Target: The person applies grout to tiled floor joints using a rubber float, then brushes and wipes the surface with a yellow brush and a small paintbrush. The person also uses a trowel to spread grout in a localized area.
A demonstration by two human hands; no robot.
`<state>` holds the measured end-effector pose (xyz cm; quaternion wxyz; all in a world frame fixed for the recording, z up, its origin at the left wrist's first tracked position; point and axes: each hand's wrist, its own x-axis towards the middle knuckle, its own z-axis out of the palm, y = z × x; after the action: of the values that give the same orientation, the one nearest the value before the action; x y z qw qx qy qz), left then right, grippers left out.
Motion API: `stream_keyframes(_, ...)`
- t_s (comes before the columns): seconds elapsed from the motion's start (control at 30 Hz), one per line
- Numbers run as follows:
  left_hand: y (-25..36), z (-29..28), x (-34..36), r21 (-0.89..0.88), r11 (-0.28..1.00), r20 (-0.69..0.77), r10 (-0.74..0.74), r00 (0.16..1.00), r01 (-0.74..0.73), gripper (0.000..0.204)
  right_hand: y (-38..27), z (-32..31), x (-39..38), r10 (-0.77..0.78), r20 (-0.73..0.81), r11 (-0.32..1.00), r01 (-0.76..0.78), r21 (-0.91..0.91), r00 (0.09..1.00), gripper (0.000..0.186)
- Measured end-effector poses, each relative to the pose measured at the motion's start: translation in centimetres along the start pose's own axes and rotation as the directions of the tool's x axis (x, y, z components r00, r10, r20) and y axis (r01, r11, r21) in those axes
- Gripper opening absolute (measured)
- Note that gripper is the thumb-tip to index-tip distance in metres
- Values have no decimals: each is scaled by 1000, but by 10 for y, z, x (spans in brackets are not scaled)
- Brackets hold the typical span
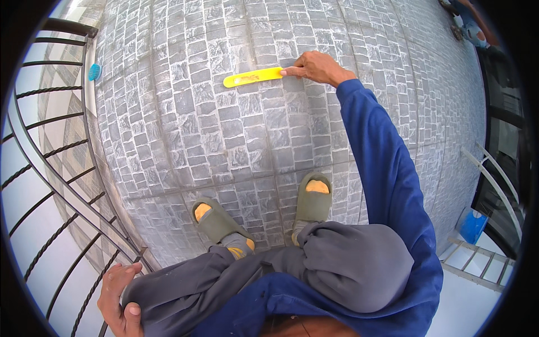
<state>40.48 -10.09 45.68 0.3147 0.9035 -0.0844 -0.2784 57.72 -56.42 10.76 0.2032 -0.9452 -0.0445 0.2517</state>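
My right hand (pixel 315 68) reaches forward over the grey floor, closed on one end of a long, flat yellow tool (pixel 252 77) with a rounded far end. A brownish-orange marking runs along the tool's upper face. It lies sideways, pointing left, close to the tiles; whether its underside touches them I cannot tell. At the lower left, my left hand (pixel 119 300) rests against my bent knee (pixel 147 292), thumb and fingers apart, holding nothing.
Stone-patterned tiles (pixel 224 140) cover the floor. A dark metal railing (pixel 56 123) runs along the left, with a blue brush (pixel 95 72) beside it. A ladder (pixel 477 267) and a blue container (pixel 473 226) are at right. Another person (pixel 471 28) is at the far right.
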Motion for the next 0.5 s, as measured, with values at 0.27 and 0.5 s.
stream_keyframes(0.27,15,17,-3,144,987,-134,-58,989,77,63,-23,11,19,82,53,991,-87,101,995,75)
stream_keyframes(0.5,11,4,0,93,990,31,105,994,-107,52,-24,24,0,-20,-165,992,41,123,986,69)
